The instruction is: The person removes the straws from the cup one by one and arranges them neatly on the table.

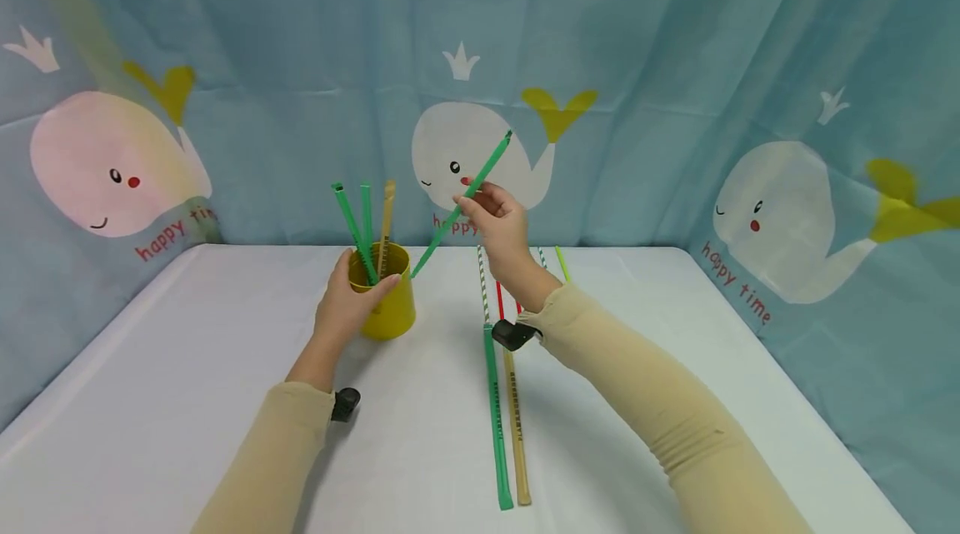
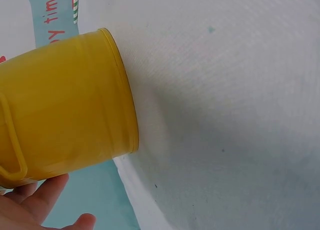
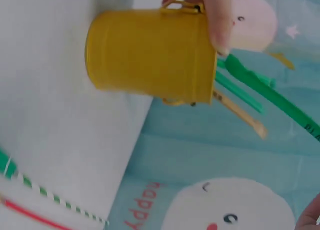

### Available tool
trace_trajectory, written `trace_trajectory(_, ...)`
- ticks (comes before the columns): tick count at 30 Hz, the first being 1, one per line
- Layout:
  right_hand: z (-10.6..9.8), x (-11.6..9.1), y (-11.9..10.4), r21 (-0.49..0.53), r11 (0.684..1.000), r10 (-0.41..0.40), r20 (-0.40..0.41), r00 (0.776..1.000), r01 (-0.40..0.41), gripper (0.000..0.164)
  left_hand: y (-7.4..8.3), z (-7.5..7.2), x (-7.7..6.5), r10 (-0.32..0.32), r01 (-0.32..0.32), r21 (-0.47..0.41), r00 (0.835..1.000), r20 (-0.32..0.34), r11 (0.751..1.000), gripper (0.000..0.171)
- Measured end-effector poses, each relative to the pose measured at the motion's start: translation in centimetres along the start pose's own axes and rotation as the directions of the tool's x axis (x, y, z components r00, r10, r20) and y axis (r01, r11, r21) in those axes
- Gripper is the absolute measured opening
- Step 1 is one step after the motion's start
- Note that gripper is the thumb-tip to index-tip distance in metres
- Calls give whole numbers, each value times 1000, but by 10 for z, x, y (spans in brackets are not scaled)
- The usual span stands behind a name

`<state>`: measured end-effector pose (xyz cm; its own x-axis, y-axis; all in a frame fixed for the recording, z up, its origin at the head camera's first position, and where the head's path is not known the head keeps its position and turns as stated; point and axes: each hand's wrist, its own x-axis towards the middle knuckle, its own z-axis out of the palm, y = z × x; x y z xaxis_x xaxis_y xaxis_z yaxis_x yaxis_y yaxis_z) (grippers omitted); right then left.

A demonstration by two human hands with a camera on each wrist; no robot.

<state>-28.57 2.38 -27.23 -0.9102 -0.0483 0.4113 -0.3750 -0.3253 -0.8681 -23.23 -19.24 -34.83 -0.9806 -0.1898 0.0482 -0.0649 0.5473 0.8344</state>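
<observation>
A yellow cup [image 1: 390, 313] stands on the white table [image 1: 225, 401] with two green straws [image 1: 358, 230] and a tan straw [image 1: 386, 217] upright in it. My left hand [image 1: 360, 292] grips the cup's side, thumb on the rim; its fingers [image 2: 35, 205] show beside the cup [image 2: 65, 109]. My right hand [image 1: 476, 202] pinches another green straw [image 1: 487, 163], held slanted, its lower end just at the cup's right rim. The right wrist view shows the cup [image 3: 150, 54] with green straws [image 3: 250, 79] and the tan straw [image 3: 240, 115] sticking out.
More straws lie on the table right of the cup: a long green one [image 1: 497, 417], a tan one [image 1: 517, 434], a striped one [image 1: 482, 284], a red one [image 1: 499, 301] and a light green one [image 1: 562, 264]. A whale-print curtain [image 1: 675, 59] closes off the back and sides.
</observation>
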Motion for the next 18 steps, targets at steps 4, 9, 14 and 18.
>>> trace_trajectory(4,-17,-4,-8,-23,999,-35,7,999,35,28,0,-1,-1,1,-1,1,1000,-4,1000,98)
trace_trajectory(9,-39,-12,-12,-98,995,-24,30,999,27,29,-1,-2,-2,8,-8,0,1000,-10,1000,97)
trace_trajectory(14,-58,-22,-14,-195,981,20,74,997,-5,37,-2,-1,-1,5,-5,-5,1000,-7,1000,98)
trace_trajectory(18,-72,-30,-15,-304,952,62,119,991,-23,51,-3,0,0,8,-8,-5,1000,-7,1000,98)
